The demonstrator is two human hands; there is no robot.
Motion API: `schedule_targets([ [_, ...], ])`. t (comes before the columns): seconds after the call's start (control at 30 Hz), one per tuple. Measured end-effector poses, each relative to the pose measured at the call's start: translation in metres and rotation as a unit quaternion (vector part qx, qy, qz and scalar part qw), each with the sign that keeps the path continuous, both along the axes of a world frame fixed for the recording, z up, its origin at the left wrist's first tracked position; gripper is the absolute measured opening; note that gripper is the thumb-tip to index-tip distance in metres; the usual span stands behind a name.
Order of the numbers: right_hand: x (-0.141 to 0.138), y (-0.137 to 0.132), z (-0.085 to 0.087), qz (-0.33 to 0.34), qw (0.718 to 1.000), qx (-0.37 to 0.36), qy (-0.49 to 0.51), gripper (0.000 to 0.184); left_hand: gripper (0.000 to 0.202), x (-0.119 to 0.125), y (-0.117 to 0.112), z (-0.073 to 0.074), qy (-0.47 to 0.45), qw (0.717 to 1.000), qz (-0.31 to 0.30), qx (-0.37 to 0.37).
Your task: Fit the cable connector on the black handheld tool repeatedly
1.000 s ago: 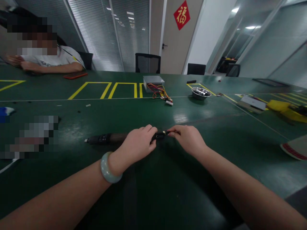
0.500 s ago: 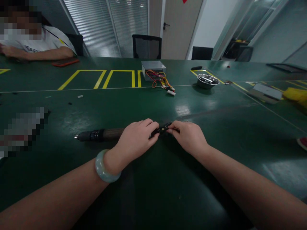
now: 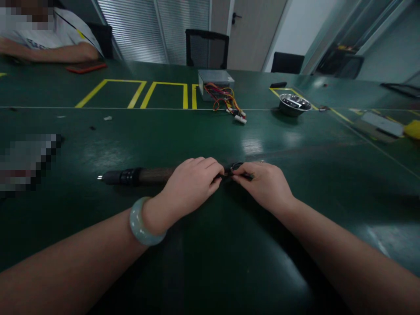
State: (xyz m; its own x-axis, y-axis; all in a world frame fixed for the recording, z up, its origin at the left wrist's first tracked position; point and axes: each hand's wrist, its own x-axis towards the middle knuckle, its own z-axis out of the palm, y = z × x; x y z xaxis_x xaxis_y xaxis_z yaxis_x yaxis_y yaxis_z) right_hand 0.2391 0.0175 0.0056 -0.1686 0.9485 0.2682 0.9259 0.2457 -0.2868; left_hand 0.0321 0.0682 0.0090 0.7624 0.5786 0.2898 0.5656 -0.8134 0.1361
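Observation:
A dark electric screwdriver (image 3: 154, 175), with a black nose and a shiny metal tip at its left end, lies across the green table. My left hand (image 3: 195, 181), with a pale green bangle on the wrist, is closed over its rear end, which the fingers mostly hide. Close to its right, my right hand (image 3: 267, 181) pinches a thin black cable (image 3: 236, 166) between thumb and fingers. The fingertips of both hands almost meet, and the small dark part between them is too small to make out.
Beyond my hands stand a grey power supply (image 3: 216, 84) with coloured wires and a metal bowl (image 3: 294, 105). A flat pixelated object (image 3: 28, 159) lies at left. Across the table sits a person (image 3: 72, 50), near a red-edged phone (image 3: 87, 67). A laptop-like grey item (image 3: 380, 124) lies right.
The view has tilted down and slightly left. My fingertips have drawn closer together, covering the small gold-coloured spot that showed between them. The screwdriver stays under my left hand.

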Motion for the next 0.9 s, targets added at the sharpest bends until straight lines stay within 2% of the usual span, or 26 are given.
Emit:
schedule_targets([
  [0.3, 0.001, 0.0, 0.003, 0.058, 0.998, 0.013, -0.004, 0.005, 0.017, -0.003, 0.0, -0.001, -0.026, 0.999, -0.017, 0.01],
  [0.63, -0.001, 0.0, -0.001, 0.052, 0.998, 0.041, 0.011, 0.006, 0.015, -0.002, 0.001, -0.003, -0.029, 0.999, -0.021, 0.02],
  [0.9, 0.002, 0.009, -0.007, 0.094, 0.993, 0.06, -0.03, 0.012, 0.014, -0.001, 0.001, -0.003, -0.013, 1.0, -0.02, 0.019],
])
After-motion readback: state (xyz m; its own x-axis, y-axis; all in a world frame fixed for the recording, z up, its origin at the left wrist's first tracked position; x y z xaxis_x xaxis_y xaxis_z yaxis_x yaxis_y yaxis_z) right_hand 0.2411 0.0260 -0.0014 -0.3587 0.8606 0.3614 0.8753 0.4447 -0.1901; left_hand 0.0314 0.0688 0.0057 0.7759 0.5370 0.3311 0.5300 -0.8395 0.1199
